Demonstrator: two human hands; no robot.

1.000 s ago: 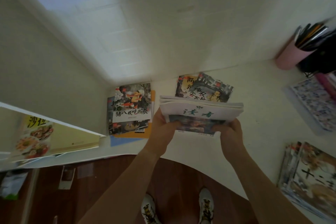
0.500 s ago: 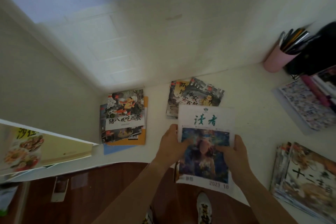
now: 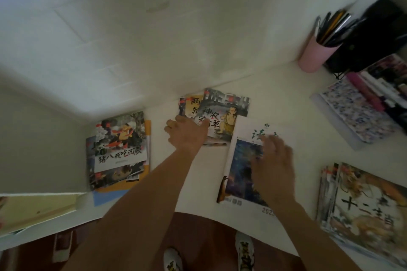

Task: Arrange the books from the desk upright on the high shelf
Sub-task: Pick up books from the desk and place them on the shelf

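Glossy paper magazine (image 3: 244,167), matt desk (image 3: 275,99)

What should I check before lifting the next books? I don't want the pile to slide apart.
1. Left hand on the middle pile: ok, it rests on the pile's left part.
2. Left fingers curled round the pile: cannot tell, blurred.
3. Right hand free: not ok, it lies flat on the magazine.
4. Magazine fully on the desk: not ok, its near edge overhangs.
5. Pile squared: not ok, the covers are fanned.
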